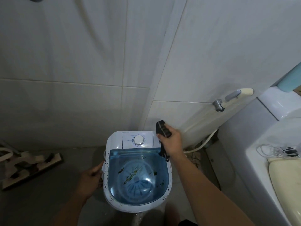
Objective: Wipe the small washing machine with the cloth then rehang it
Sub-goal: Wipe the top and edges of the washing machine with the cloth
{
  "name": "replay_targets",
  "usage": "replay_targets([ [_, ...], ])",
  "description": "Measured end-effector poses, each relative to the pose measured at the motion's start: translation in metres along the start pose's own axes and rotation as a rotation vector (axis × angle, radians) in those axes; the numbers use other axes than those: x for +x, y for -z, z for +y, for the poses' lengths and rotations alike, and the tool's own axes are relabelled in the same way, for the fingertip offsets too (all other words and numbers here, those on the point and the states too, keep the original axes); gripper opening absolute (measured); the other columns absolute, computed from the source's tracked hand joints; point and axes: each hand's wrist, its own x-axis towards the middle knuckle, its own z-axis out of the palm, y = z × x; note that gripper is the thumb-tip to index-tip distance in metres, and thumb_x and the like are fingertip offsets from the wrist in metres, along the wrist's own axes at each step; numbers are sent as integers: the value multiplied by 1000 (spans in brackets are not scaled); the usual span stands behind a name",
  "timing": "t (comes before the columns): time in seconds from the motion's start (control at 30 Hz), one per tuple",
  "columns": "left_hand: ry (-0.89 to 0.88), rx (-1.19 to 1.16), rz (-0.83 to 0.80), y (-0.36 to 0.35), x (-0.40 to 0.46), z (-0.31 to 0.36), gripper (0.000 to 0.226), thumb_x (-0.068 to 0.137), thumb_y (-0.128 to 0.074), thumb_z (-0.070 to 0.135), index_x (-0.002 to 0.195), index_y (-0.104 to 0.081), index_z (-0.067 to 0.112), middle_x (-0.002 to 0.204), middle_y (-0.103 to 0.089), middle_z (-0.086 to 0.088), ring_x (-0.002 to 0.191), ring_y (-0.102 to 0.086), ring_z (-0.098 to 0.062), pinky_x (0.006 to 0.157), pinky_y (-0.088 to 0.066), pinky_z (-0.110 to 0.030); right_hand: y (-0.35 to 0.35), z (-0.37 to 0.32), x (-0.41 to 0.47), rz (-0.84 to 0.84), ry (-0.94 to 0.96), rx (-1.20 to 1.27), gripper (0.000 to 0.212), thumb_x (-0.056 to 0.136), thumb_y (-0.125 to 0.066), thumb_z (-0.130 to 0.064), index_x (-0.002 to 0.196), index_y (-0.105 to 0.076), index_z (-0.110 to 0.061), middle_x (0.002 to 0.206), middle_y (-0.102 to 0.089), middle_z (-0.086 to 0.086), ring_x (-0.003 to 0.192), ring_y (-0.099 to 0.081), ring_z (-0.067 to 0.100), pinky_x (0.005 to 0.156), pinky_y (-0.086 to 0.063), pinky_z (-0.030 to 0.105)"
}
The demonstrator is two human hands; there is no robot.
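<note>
Now the small washing machine [137, 170] sits on the floor between the two hands, white body, blue see-through lid [138, 175] shut, greenish-brown smears and dark specks on the lid and rim. Left hand [90, 178] grips the machine's left edge, fingers curled onto the rim. Right hand [171, 139] is raised over the machine's back right corner, closed around the cloth [162, 129]; dark cloth bunches out above the fist and a strip dangles below it, hanging against the lid's corner. Just left of the right hand, white timer dial [138, 140] on the control panel. Beyond the right hand, a bidet sprayer [234, 97] on the tiled wall, hose running down behind it. Far right of the right arm, a white toilet tank [283, 105]. Left of the left hand, slippers [31, 165] on the floor.
</note>
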Motion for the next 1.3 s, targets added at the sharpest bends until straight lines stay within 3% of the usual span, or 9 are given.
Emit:
replay_targets([
  [0.1, 2, 12, -9, 1, 3, -2, 39, 102, -43, 10, 134, -57, 28, 109, -74, -14, 98, -71, -33, 83, -57, -41, -17, 10, -13, -63, 204, -352, 54, 95, -72, -33, 145, -56, -20, 124, -46, 4, 105, -57, 17, 107, -48, 32],
  [0.27, -14, 4, 2, 2, 4, -2, 37, 101, -46, 10, 127, -59, 34, 103, -75, -10, 96, -72, -31, 78, -57, -38, -25, 21, -41, -161, 431, -668, 51, 100, -55, -51, 144, -56, -26, 124, -50, 2, 101, -64, 22, 85, -59, 39],
  [0.43, -23, 12, 11, 1, 8, -7, 38, 101, -45, 9, 134, -59, 25, 108, -72, -21, 100, -68, -38, 83, -56, -41, 3, 6, -16, -135, 360, -617, 49, 101, -55, -50, 144, -57, -26, 113, -50, 1, 88, -59, 18, 82, -55, 34],
  [0.53, -23, 8, 13, 0, 7, -7, 38, 102, -45, 9, 135, -57, 24, 110, -71, -23, 100, -67, -38, 80, -56, -38, 2, 13, -14, -88, 251, -627, 54, 102, -52, -53, 147, -54, -23, 119, -48, 3, 94, -61, 21, 90, -56, 39],
  [0.73, 2, 12, 28, 0, 7, -7, 38, 102, -45, 9, 135, -57, 24, 104, -73, -14, 97, -68, -34, 83, -56, -40, 0, 33, -41, -109, 368, -708, 68, 95, -31, -70, 145, -55, -31, 125, -49, -1, 96, -66, 22, 83, -61, 41],
  [0.87, 16, 44, 41, 2, 9, -7, 39, 102, -45, 11, 134, -58, 28, 104, -74, -16, 101, -68, -37, 90, -55, -48, 14, 28, -18, -67, 323, -560, 48, 101, -52, -52, 142, -59, -28, 114, -51, -2, 95, -61, 15, 87, -56, 36],
  [1.07, 9, 9, 30, 1, 10, -8, 38, 101, -47, 10, 134, -57, 25, 107, -72, -17, 102, -68, -37, 85, -56, -43, 3, 25, -5, 6, 169, -546, 47, 104, -50, -47, 142, -59, -22, 113, -49, 4, 89, -56, 15, 90, -55, 36],
  [1.17, -14, -25, 29, -2, 5, -3, 38, 101, -46, 7, 133, -53, 26, 106, -70, -18, 96, -67, -35, 79, -54, -37, -4, 29, -18, 33, 249, -587, 47, 103, -50, -48, 145, -55, -26, 119, -48, 1, 95, -60, 19, 85, -58, 39],
  [1.3, -3, -3, 20, 0, 6, -4, 37, 101, -46, 10, 133, -58, 25, 108, -72, -15, 99, -69, -33, 82, -55, -38, -11, 33, -37, -69, 472, -799, 47, 101, -52, -51, 143, -57, -30, 121, -54, 3, 93, -65, 23, 74, -61, 40],
])
